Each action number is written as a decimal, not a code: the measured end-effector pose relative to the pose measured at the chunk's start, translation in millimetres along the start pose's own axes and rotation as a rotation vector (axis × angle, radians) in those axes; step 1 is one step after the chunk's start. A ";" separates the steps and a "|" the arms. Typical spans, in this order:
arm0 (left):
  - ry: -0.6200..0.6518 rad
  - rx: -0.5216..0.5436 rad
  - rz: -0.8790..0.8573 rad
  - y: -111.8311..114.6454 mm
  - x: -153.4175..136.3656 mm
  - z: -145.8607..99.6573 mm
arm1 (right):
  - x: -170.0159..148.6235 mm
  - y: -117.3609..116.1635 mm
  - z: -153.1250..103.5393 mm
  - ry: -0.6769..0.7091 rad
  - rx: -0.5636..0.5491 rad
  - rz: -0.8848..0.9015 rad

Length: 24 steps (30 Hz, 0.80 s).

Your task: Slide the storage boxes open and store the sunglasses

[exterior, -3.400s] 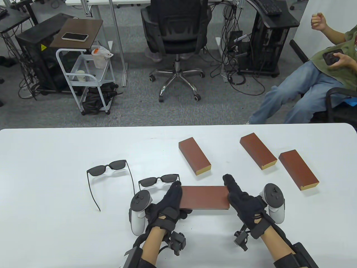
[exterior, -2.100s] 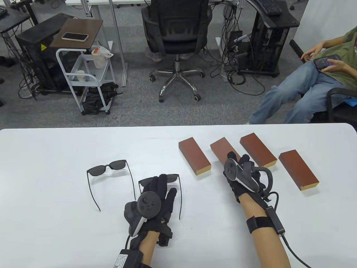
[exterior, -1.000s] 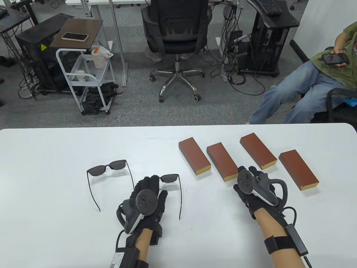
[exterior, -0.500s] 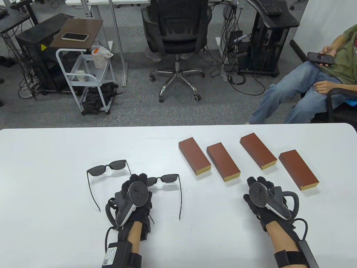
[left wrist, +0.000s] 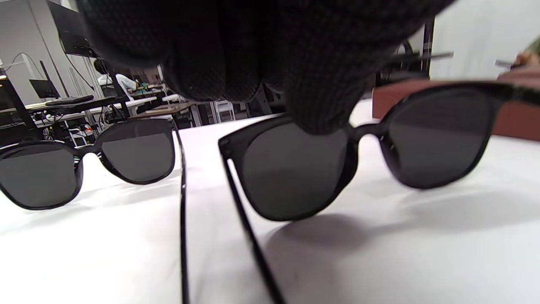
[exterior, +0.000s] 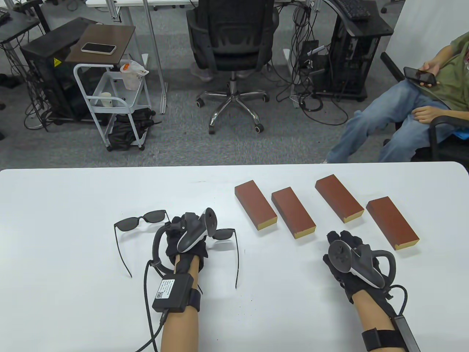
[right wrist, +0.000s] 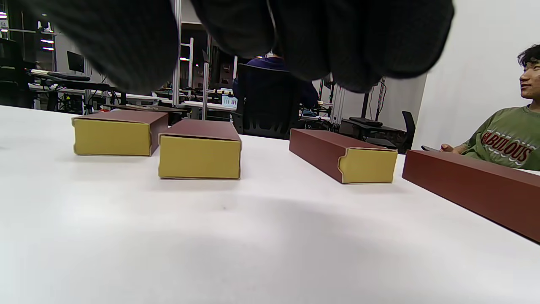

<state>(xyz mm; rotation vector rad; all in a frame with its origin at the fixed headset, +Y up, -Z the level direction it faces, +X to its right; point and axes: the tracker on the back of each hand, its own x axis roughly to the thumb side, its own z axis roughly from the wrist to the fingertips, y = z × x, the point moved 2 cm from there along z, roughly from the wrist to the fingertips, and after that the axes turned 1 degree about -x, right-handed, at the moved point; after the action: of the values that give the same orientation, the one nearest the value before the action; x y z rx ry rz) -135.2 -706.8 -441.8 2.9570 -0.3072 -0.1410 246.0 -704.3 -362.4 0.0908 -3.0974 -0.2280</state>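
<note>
Two pairs of black sunglasses lie on the white table [exterior: 73,205] with their arms unfolded. The far pair [exterior: 141,222] [left wrist: 135,152] lies free. My left hand [exterior: 179,225] is turned on its side over the near pair [exterior: 224,234] [left wrist: 438,139] and pinches the top of its left lens rim, as the fingers [left wrist: 320,105] show. Four closed red-brown storage boxes stand in a row: [exterior: 255,206], [exterior: 293,212], [exterior: 339,198], [exterior: 392,222]. My right hand [exterior: 342,238] rests on the table just in front of the second box, holding nothing.
In the right wrist view the boxes' yellow drawer ends [right wrist: 200,157] face my right hand. A seated person [exterior: 421,110] with a phone is beyond the table's right corner. An office chair [exterior: 231,47] and a cart [exterior: 110,91] stand behind the far edge.
My right hand set the fourth box into the row and drew back to the table. My left hand reached forward, rolled onto its side and took hold of the near sunglasses.
</note>
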 end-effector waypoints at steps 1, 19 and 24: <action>0.005 -0.020 0.022 1.1 1.8 2.6 | 0.2 -0.5 -0.2 -0.001 0.003 -0.001; 0.078 0.023 0.050 7.0 19.9 -3.8 | -0.8 4.7 -0.4 0.002 -0.029 0.080; 0.178 0.119 -0.016 -17.3 25.4 -24.4 | 5.1 8.1 -1.0 0.068 -0.068 0.181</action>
<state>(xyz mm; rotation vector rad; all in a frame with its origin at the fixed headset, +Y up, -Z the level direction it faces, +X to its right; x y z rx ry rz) -104.4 -691.7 -422.9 3.0617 -0.2772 0.1434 240.4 -696.7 -360.1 -0.1789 -3.0024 -0.3152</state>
